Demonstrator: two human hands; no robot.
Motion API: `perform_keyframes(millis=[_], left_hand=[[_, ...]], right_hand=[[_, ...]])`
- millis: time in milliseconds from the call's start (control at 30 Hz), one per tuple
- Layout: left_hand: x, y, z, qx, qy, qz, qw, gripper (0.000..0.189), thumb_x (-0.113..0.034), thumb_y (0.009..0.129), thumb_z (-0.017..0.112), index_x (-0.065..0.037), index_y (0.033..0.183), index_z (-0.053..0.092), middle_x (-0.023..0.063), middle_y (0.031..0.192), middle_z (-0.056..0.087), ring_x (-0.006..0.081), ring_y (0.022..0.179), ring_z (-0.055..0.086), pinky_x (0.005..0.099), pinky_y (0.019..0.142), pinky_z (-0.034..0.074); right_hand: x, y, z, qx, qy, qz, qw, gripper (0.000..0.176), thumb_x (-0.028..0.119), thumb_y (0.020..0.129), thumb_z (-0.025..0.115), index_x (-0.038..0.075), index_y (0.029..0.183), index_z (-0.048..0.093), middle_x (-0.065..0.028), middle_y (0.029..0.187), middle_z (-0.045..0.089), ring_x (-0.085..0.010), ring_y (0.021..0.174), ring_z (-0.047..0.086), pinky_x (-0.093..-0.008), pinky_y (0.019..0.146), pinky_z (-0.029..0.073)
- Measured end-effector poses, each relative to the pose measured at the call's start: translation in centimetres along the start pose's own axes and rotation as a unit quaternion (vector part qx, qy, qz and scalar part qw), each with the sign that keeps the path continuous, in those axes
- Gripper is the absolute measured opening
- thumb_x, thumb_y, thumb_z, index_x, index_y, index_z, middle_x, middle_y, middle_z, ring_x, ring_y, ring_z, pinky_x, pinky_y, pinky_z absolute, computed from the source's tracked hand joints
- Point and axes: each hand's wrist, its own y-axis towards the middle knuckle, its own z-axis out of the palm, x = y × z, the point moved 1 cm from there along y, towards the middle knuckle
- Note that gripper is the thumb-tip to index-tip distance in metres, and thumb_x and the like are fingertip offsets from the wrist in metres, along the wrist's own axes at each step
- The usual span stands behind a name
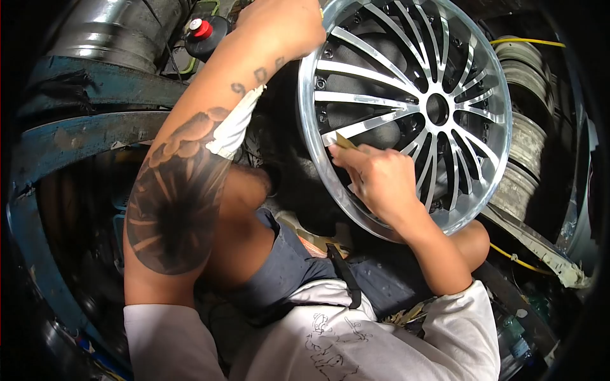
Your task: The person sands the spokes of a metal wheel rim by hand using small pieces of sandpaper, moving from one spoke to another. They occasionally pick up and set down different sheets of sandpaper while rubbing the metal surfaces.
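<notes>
A large chrome multi-spoke wheel rim [445,57] stands tilted against my knees, filling the upper right. My left hand [283,25] grips the rim's upper left edge, steadying it. My right hand [375,178] is shut on a small tan piece of sandpaper [345,142], pressed against a polished spoke near the rim's lower left. My tattooed left forearm crosses the middle of the view.
A white rag [236,124] hangs by my left forearm. A black bottle with a red cap [203,30] stands at top left beside a metal drum [108,32]. Other bare rims [524,140] are stacked right, with a yellow cable [527,42] and blue frame [82,133].
</notes>
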Motion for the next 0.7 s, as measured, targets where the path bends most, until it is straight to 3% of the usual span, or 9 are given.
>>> perform_keyframes(millis=[33,167,267,400,467,500,600,700], left_hand=[[0.1,0.1,-0.1,-0.001,-0.012,-0.014,1.0,0.03,-0.028,0.093,0.061,-0.007,0.095,0.082,0.0212,0.092,0.078,0.039,0.088,0.077,0.0487,0.081,0.062],[-0.4,0.0,-0.4,0.028,-0.012,-0.04,0.999,0.031,-0.028,0.094,0.061,-0.005,0.096,0.082,0.0219,0.095,0.078,0.0393,0.091,0.077,0.0483,0.083,0.061],[-0.3,0.7,-1.4,0.02,-0.033,-0.066,0.997,0.031,-0.027,0.094,0.061,-0.004,0.096,0.082,0.0223,0.095,0.078,0.0395,0.091,0.077,0.0481,0.083,0.062],[-0.4,0.0,-0.7,0.025,-0.025,-0.078,0.996,0.029,-0.025,0.093,0.061,-0.005,0.094,0.082,0.0217,0.093,0.078,0.0395,0.09,0.078,0.048,0.083,0.062],[-0.5,0.6,-0.8,0.021,-0.017,-0.075,0.997,0.028,-0.024,0.093,0.062,-0.005,0.093,0.082,0.0214,0.092,0.078,0.0396,0.089,0.078,0.0479,0.083,0.062],[-0.2,0.2,-0.7,-0.004,0.03,0.006,1.0,0.028,-0.024,0.091,0.062,-0.004,0.093,0.082,0.0213,0.09,0.078,0.0391,0.087,0.078,0.0475,0.081,0.063],[-0.1,0.0,-0.2,-0.001,0.022,0.001,1.0,0.027,-0.023,0.091,0.063,-0.004,0.091,0.082,0.0212,0.089,0.078,0.0382,0.086,0.078,0.0475,0.08,0.063],[-0.2,0.5,-0.3,-0.005,0.016,-0.02,1.0,0.028,-0.023,0.092,0.062,-0.004,0.09,0.082,0.0208,0.089,0.078,0.0386,0.087,0.078,0.0478,0.081,0.062]], right_hand=[[0.1,-0.5,-0.3,0.024,-0.021,0.003,0.999,0.021,0.015,0.093,0.074,0.019,0.112,0.081,-0.0063,0.077,0.071,-0.031,0.06,0.068,-0.0427,0.054,0.051],[-0.4,0.9,0.6,-0.109,-0.003,-0.035,0.993,0.02,0.017,0.092,0.077,0.018,0.112,0.08,-0.0048,0.074,0.069,-0.0302,0.055,0.063,-0.0418,0.052,0.049],[-0.4,0.2,0.6,-0.04,-0.078,-0.014,0.996,0.021,0.018,0.092,0.078,0.017,0.112,0.08,-0.0038,0.074,0.07,-0.0288,0.056,0.065,-0.0408,0.053,0.048],[-0.5,0.8,1.4,-0.075,-0.048,-0.039,0.995,0.02,0.017,0.093,0.075,0.017,0.113,0.08,-0.0039,0.074,0.071,-0.0286,0.055,0.065,-0.0401,0.053,0.049],[-0.1,0.4,0.4,-0.03,-0.075,-0.019,0.997,0.021,0.015,0.092,0.075,0.017,0.113,0.08,-0.0039,0.076,0.072,-0.0285,0.058,0.067,-0.0398,0.054,0.05],[0.1,0.4,0.1,-0.022,-0.079,-0.018,0.996,0.022,0.015,0.092,0.075,0.017,0.113,0.08,-0.004,0.076,0.072,-0.0283,0.058,0.067,-0.0398,0.054,0.051],[-0.7,1.0,1.0,-0.055,-0.039,-0.031,0.997,0.027,0.012,0.089,0.075,0.017,0.115,0.08,-0.003,0.081,0.076,-0.0279,0.059,0.068,-0.0403,0.054,0.051],[-0.1,0.6,0.2,-0.027,-0.081,-0.024,0.996,0.03,0.01,0.087,0.074,0.017,0.115,0.079,-0.0018,0.083,0.077,-0.0274,0.061,0.069,-0.0399,0.057,0.051]])
